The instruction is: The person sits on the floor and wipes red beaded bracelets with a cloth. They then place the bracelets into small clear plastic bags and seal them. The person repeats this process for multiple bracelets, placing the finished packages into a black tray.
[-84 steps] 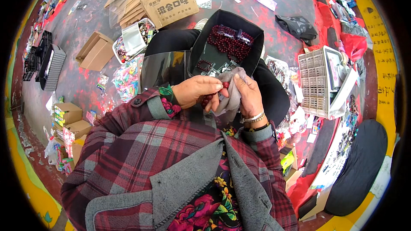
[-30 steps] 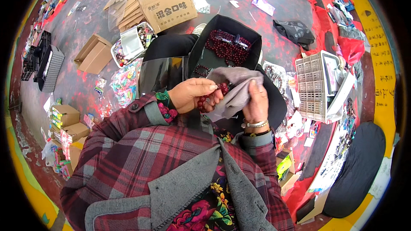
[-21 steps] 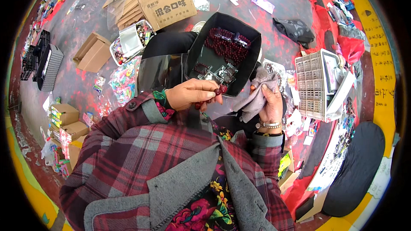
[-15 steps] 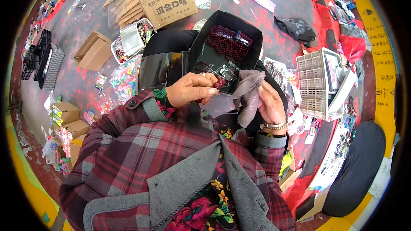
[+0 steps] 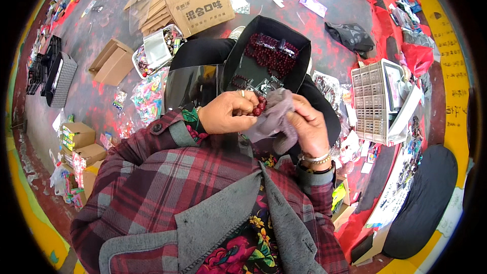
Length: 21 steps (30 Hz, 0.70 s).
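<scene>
Dark red beads, seemingly a bracelet (image 5: 260,105), are pinched in my left hand (image 5: 227,111); its fingers are curled and part of the strand is hidden. My right hand (image 5: 310,124) grips a greyish-mauve cloth (image 5: 280,114), which hangs down in folds and meets the beads. Just beyond both hands, a black fabric box (image 5: 234,56) rests on my lap. Inside it lies a heap of dark red bead strings (image 5: 271,53), with clear plastic wrapping (image 5: 269,85) at the near end.
Left of my legs stand a white tub (image 5: 157,48) of trinkets and an open cardboard box (image 5: 111,62). Flattened cartons and a large carton (image 5: 199,7) lie ahead. On the right are a white plastic crate (image 5: 369,102), a dark bag (image 5: 351,36) and a black oval cushion (image 5: 425,200).
My right hand has moved left and inward, bringing the cloth against the beads. The left hand has shifted slightly, and more of the red beads show.
</scene>
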Each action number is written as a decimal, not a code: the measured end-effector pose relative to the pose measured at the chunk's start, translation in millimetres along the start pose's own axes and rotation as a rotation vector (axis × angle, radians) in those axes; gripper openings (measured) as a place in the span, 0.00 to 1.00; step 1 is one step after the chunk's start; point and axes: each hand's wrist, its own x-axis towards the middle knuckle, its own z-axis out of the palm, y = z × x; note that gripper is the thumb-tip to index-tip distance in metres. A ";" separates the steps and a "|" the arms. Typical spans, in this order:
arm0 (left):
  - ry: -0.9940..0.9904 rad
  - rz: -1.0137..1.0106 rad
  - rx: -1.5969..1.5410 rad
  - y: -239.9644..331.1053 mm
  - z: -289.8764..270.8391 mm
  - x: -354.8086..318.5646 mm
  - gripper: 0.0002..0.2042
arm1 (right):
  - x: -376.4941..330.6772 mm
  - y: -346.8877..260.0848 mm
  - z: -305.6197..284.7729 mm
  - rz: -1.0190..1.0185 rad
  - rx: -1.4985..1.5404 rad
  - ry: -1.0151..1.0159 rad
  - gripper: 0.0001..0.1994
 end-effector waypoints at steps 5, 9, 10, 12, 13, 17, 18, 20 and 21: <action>-0.066 -0.176 -0.418 6.1 -3.7 -0.1 0.11 | 9.0 4.7 19.6 -0.229 -0.271 -0.139 0.17; -0.085 -0.198 -0.501 9.4 -1.6 -2.1 0.12 | 12.2 2.0 23.6 -0.283 -0.377 -0.154 0.19; -0.087 -0.185 -0.474 9.0 -1.0 -2.0 0.13 | 11.9 -1.3 25.1 -0.274 -0.379 -0.159 0.18; -0.086 -0.213 -0.503 9.1 0.5 -1.5 0.14 | 12.8 -2.3 26.0 -0.272 -0.418 -0.146 0.18; -0.084 -0.254 -0.558 9.8 1.4 -1.2 0.15 | 12.9 -2.5 26.3 -0.271 -0.438 -0.139 0.18; 0.010 -0.394 -0.722 11.3 8.9 -0.5 0.18 | 13.6 9.3 27.0 -0.320 -0.394 -0.075 0.16; 0.011 -0.380 -0.702 10.7 9.3 -0.1 0.19 | 16.7 13.9 24.6 -0.348 -0.358 -0.079 0.15; 0.015 -0.354 -0.663 8.1 10.1 0.2 0.20 | 16.9 20.2 24.9 -0.265 -0.204 -0.040 0.13; 0.027 -0.341 -0.629 7.5 9.6 0.1 0.19 | 14.0 22.3 28.2 -0.154 -0.087 0.005 0.12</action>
